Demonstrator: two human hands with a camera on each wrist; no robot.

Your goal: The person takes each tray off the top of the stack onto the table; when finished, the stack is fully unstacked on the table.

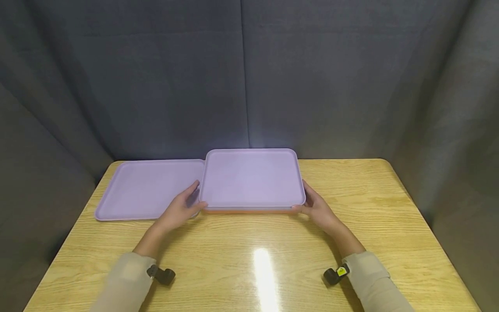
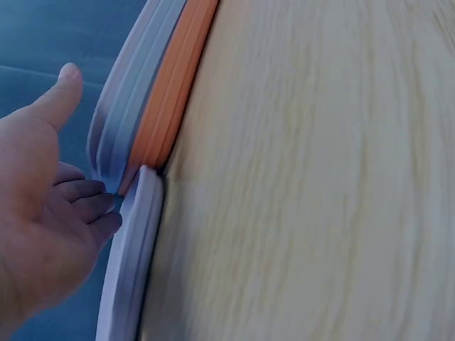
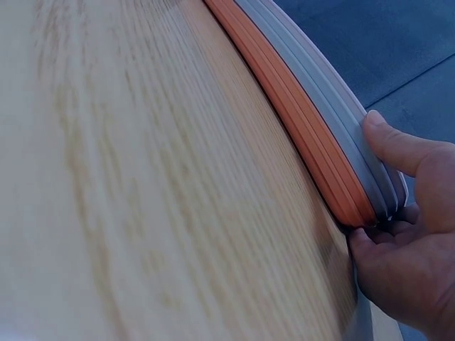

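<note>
Wooden table (image 1: 273, 268) nearest; on it, left hand (image 1: 180, 210) and right hand (image 1: 317, 209), fingers curled, gripping stacked purple trays (image 1: 251, 180) over orange trays (image 3: 298, 142), beside single purple tray (image 1: 146, 188).

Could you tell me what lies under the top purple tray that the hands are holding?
Under the top purple tray the wrist views show more purple rims, then orange trays at the bottom on the wooden table. Their exact number and their insides are covered.
</note>
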